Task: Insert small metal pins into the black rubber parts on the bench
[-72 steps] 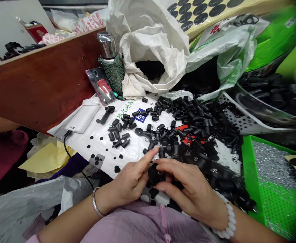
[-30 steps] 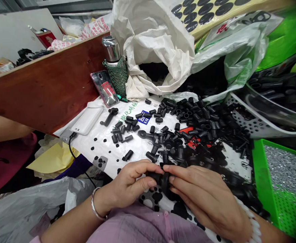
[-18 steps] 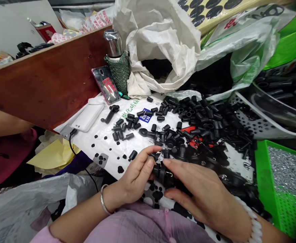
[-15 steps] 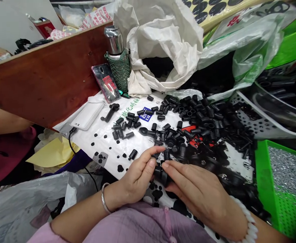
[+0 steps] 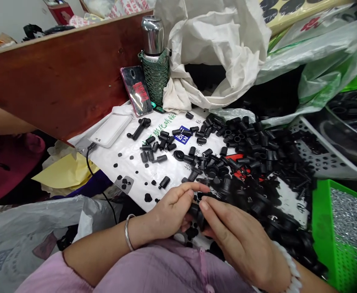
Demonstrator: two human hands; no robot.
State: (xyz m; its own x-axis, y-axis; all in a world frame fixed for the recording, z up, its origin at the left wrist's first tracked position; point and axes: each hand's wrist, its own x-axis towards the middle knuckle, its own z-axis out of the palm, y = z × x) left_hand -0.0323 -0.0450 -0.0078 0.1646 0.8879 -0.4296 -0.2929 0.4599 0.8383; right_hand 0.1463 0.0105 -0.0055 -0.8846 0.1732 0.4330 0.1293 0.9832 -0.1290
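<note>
My left hand (image 5: 170, 209), with a silver bangle at the wrist, is closed around a black plastic part (image 5: 198, 213) in front of my body. From the other side my right hand (image 5: 242, 240) presses its fingers on the same part. Most of the part is hidden by the fingers, so its full shape does not show. Just beyond the fingertips lies a heap of black plastic pieces (image 5: 224, 179), with round caps and short sleeves among them. A single black knob (image 5: 164, 182) rests on the white sheet (image 5: 136, 179) left of the heap.
A black crank handle (image 5: 138, 128) and a white power bank (image 5: 109, 129) with a cable lie at the left. Behind stand a phone (image 5: 136, 91), a bottle in a green net (image 5: 155, 73) and a white sack (image 5: 218, 49). A green basket (image 5: 325, 219) holds small metal pieces.
The camera view has shifted, so the table contents appear a little further right. Both hands stay together on the black part, which has tilted slightly.
</note>
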